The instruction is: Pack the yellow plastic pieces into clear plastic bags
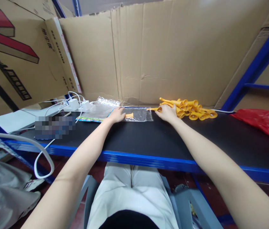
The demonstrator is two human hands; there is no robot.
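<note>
My left hand (116,115) lies flat, fingers out, on the left end of a clear plastic bag (140,115) on the black shelf top (148,140). An orange horn-shaped toy (129,115) is inside the bag beside the fingertips. My right hand (166,113) rests at the bag's right end, fingers pinched on another orange toy (155,109) whose stem points into the bag mouth. A heap of several orange toys (191,108) lies just right of that hand.
A stack of clear bags with a colourful card (96,113) lies left of the bag. White chargers and cables (76,104) sit further left, next to a blurred device (53,127). A red plastic bag (263,122) lies at the far right. Cardboard (163,54) walls the back.
</note>
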